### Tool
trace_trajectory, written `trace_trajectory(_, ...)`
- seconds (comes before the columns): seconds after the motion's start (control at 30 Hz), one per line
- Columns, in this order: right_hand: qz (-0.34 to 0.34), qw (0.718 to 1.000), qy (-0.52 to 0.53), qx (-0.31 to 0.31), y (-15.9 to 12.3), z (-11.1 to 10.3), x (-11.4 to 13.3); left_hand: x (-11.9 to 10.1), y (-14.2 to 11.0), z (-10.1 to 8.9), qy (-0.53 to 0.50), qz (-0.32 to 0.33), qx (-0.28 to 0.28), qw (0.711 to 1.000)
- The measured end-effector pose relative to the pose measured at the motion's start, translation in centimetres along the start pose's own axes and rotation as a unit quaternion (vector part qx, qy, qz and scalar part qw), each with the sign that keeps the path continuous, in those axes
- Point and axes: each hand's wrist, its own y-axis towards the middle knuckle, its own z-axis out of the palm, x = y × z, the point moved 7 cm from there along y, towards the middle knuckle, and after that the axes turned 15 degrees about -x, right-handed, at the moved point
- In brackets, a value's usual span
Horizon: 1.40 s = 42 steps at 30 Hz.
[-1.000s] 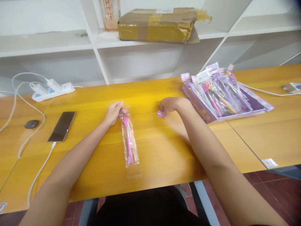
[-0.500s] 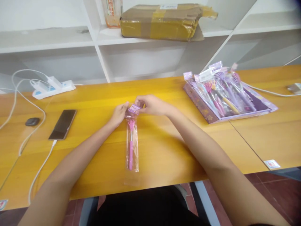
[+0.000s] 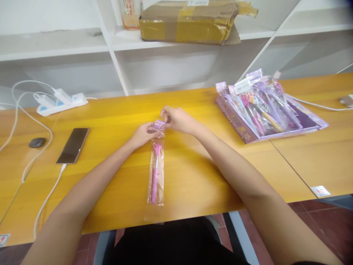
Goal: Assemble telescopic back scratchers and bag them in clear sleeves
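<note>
A pink back scratcher [image 3: 154,180] with a small hand-shaped head lies in a clear plastic sleeve [image 3: 161,191] on the table in front of me. At the sleeve's top is a purple card header [image 3: 159,124]. My left hand [image 3: 145,135] is closed on the upper end of the sleeve, just below the header. From the other side, my right hand [image 3: 178,120] pinches the header's right edge between thumb and fingers. Exactly how the fingertips meet the plastic is too small to make out.
A purple display box [image 3: 252,140] with several bagged back scratchers stands at the right. Over on the left are a phone [image 3: 73,145] on a white cable, a black earbud-like case [image 3: 37,142] and a power strip [image 3: 62,105]. A taped carton [image 3: 187,27] rests on the shelf behind.
The left hand has shifted right, its fingers now reaching across below the header. The right hand has moved slightly along the header's right side. The sleeve has slid a little toward me.
</note>
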Motion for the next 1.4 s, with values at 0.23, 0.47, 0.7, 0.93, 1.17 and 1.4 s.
trace_trajectory(0.23,0.014,0.999,-0.024,0.033,-0.2,0.6,-0.1,-0.1,0.0,-0.3,0.063,0.024,-0.004,0.998)
trace_trajectory(0.47,0.021,0.999,-0.029,0.040,-0.2,0.8,-0.3,-0.2,0.0,-0.2,0.104,0.045,-0.004,0.994)
trace_trajectory(0.7,0.002,0.999,-0.032,0.036,-0.2,1.4,-0.5,-0.4,0.0,-0.2,0.121,0.071,-0.007,0.990)
trace_trajectory(0.93,0.045,0.998,0.027,0.033,0.1,0.3,-1.3,-0.1,0.1,-0.1,0.058,0.050,-0.009,0.997)
trace_trajectory(1.17,0.057,0.997,0.049,-0.031,0.5,-0.4,-2.0,-1.5,-0.9,0.8,0.041,0.118,0.012,0.992)
trace_trajectory(1.4,0.035,0.996,0.053,-0.069,0.8,-0.9,-2.4,-0.6,-0.4,0.4,0.093,0.152,0.008,0.984)
